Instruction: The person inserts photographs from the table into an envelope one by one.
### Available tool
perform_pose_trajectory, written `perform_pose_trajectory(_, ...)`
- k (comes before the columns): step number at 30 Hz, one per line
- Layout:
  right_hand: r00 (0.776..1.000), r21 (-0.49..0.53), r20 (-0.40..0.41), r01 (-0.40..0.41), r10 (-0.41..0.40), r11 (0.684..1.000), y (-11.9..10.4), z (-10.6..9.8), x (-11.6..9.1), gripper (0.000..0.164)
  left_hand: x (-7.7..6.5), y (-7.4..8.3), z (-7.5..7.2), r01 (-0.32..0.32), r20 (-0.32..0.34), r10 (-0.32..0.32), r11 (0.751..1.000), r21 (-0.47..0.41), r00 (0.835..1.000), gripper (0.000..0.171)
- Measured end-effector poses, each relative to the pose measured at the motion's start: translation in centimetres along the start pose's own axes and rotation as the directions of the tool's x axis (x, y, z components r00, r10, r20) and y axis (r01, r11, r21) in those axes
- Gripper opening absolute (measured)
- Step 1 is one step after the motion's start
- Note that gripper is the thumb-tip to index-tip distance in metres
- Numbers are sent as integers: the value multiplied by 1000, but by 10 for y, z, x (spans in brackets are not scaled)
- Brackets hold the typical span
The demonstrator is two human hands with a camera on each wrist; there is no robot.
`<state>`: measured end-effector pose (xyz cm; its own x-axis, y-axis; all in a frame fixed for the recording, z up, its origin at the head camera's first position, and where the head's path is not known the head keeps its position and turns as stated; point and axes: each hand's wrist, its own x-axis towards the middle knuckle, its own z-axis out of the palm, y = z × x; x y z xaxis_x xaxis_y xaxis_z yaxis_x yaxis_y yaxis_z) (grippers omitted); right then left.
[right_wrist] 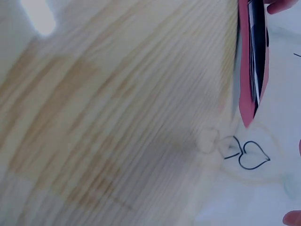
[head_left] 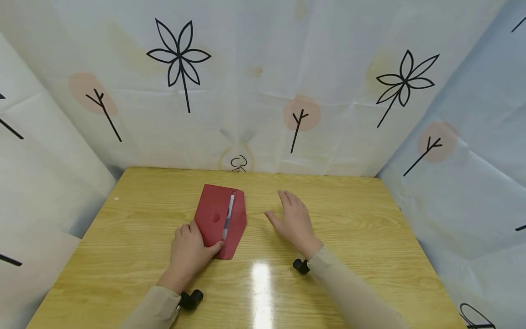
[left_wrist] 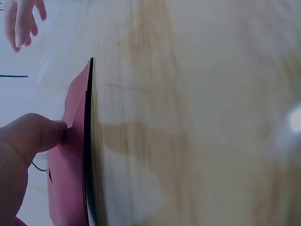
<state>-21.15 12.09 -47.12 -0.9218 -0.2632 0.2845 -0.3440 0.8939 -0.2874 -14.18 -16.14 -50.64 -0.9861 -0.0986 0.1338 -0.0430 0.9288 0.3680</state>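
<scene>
A red envelope [head_left: 210,205] lies on the wooden table with its pointed flap [head_left: 238,224] folded out to the right. Whitish and grey contents [head_left: 228,214] show along its open mouth. My left hand [head_left: 190,249] holds the envelope at its near end, fingers along the left edge and the thumb [left_wrist: 44,132] on top by the mouth. To the right of the envelope, apart from it, my right hand [head_left: 293,221] hovers with fingers extended and thumb spread, holding nothing. In the right wrist view, the envelope [right_wrist: 245,94] appears edge-on with its mouth gaping.
The wooden table [head_left: 349,214] reaches back to a pale cloth backdrop [head_left: 255,68] printed with flowers and twigs. More cloth hangs at both sides. A black wrist camera [head_left: 191,300] sits on the left wrist, another camera [head_left: 301,266] on the right. A bright reflection marks the table's front.
</scene>
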Motion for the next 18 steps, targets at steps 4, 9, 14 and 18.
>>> perform_pose_trajectory(4,1000,-26,-8,11,-11,1000,11,-4,-5,78,-1,0,0,7,31,-9,998,67,999,103)
perform_pose_trajectory(9,1000,-6,10,5,-5,1000,17,-3,-8,81,-3,-1,-1,-9,32,5,993,116,999,102)
perform_pose_trajectory(14,1000,-7,17,-1,1,1000,21,-2,-11,80,-3,0,-7,-9,80,0,993,117,997,101)
perform_pose_trajectory(18,1000,-21,26,-4,5,1000,23,-2,-14,80,-3,2,-11,4,121,-16,994,107,993,101)
